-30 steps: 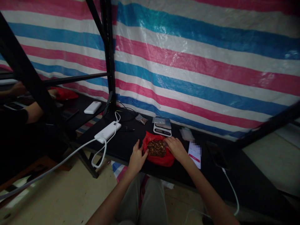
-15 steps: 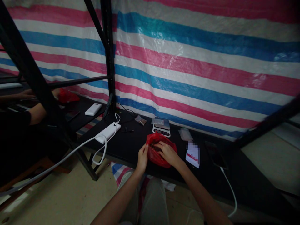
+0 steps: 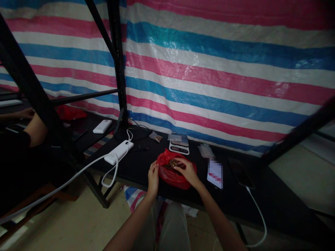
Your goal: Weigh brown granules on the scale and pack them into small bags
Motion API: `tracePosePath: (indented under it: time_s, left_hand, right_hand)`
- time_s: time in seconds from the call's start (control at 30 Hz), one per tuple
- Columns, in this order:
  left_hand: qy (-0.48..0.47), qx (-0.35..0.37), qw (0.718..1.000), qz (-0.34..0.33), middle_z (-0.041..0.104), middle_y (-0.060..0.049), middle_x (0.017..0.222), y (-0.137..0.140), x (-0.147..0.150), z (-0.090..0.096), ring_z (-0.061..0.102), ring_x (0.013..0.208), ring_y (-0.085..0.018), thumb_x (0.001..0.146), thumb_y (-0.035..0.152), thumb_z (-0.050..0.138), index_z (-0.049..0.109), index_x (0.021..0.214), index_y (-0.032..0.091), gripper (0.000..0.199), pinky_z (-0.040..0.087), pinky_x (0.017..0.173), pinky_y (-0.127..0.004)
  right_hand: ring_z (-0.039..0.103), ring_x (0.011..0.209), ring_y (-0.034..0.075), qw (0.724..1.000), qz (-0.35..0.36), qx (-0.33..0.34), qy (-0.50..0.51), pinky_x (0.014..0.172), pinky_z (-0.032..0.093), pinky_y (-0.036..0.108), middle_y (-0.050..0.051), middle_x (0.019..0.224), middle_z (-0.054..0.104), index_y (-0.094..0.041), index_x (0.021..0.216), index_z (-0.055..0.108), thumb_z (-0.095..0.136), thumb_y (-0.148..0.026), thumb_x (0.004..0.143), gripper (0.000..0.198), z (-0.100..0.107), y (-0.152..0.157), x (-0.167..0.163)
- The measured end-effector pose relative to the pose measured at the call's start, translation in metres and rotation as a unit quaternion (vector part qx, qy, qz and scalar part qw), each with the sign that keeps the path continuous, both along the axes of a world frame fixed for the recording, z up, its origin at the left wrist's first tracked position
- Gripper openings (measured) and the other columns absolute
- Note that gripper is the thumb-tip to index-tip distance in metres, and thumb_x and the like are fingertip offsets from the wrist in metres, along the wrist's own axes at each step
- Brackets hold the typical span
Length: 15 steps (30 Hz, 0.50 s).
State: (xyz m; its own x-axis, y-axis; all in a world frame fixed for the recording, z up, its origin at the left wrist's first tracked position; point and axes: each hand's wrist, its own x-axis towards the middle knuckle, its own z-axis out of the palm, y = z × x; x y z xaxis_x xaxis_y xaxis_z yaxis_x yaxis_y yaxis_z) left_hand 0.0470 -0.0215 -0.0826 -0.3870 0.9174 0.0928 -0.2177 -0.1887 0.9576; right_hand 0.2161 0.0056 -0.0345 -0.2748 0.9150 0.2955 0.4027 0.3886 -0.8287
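Observation:
A red plastic bag (image 3: 174,181) stands on the black table, its mouth wide apart. Inside lie small brown pieces (image 3: 171,164), too small for me to make out their kind. My left hand (image 3: 153,177) pinches the bag's rim on its left side. From the right, my right hand (image 3: 187,170) reaches into the mouth, with its bent fingers and thumb closed around some of the pieces. Just behind the bag sits a small white digital scale (image 3: 179,143), with a clear little bag (image 3: 173,137) lying on its left part.
A white power bank (image 3: 119,152) with a white cable lies left. Small plastic bags (image 3: 206,151), a lit phone (image 3: 215,174) and a dark phone (image 3: 240,173) lie right. A black post (image 3: 119,62) rises at back left. Another person's arm (image 3: 36,129) shows far left.
My right hand has come up a little within the bag, and more brown pieces show at its fingertips. My left hand and the bag's left rim have shifted slightly left.

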Motion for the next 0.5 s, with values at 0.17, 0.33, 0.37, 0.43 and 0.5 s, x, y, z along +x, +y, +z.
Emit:
tracePosePath:
  time_s: [0.17,0.33,0.37,0.43,0.5]
  left_hand:
    - [0.116,0.042,0.992,0.028,0.05,-0.009,0.113,0.001,-0.019,0.007,0.046,0.107,-0.021,0.074,0.026,0.051,0.054,0.104,0.017,0.031,0.037,0.092,-0.037]
    - [0.173,0.135,0.974,0.049,0.04,-0.008,0.125,0.025,-0.046,0.038,0.041,0.114,-0.02,0.078,0.019,0.043,0.036,0.12,0.022,0.043,0.035,0.094,-0.037]
    - [0.197,0.151,0.967,0.052,0.042,-0.008,0.123,0.036,-0.051,0.044,0.042,0.112,-0.02,0.078,0.019,0.041,0.038,0.119,0.021,0.04,0.035,0.094,-0.038]
    - [0.27,0.159,0.948,0.046,0.049,-0.007,0.113,0.062,-0.056,0.056,0.045,0.106,-0.021,0.078,0.017,0.041,0.046,0.11,0.02,0.033,0.036,0.091,-0.039]
    - [0.359,0.157,0.92,0.008,0.054,-0.006,0.101,0.092,-0.055,0.065,0.047,0.099,-0.021,0.076,0.014,0.04,0.053,0.098,0.019,0.026,0.036,0.09,-0.04]
  right_hand:
    - [0.059,0.084,0.018,0.997,0.002,-0.025,0.069,0.076,0.045,0.032,0.004,0.101,0.064,-0.022,0.106,0.059,0.064,-0.03,0.067,0.039,0.02,0.004,0.009]
    - [0.059,0.086,0.02,0.991,-0.004,-0.02,0.134,0.076,0.046,0.033,0.005,0.104,0.063,-0.022,0.105,0.059,0.065,-0.033,0.066,0.04,0.034,0.026,0.02]
    - [0.059,0.087,0.02,0.988,-0.013,-0.013,0.152,0.076,0.046,0.033,0.006,0.105,0.062,-0.021,0.104,0.058,0.065,-0.033,0.066,0.04,0.035,0.033,0.021]
    - [0.059,0.088,0.021,0.981,-0.034,0.002,0.19,0.078,0.046,0.034,0.006,0.104,0.062,-0.021,0.101,0.058,0.066,-0.034,0.065,0.04,0.036,0.049,0.023]
    - [0.059,0.088,0.021,0.975,-0.054,0.01,0.217,0.078,0.046,0.035,0.007,0.1,0.064,-0.02,0.098,0.058,0.067,-0.035,0.063,0.039,0.034,0.065,0.024]
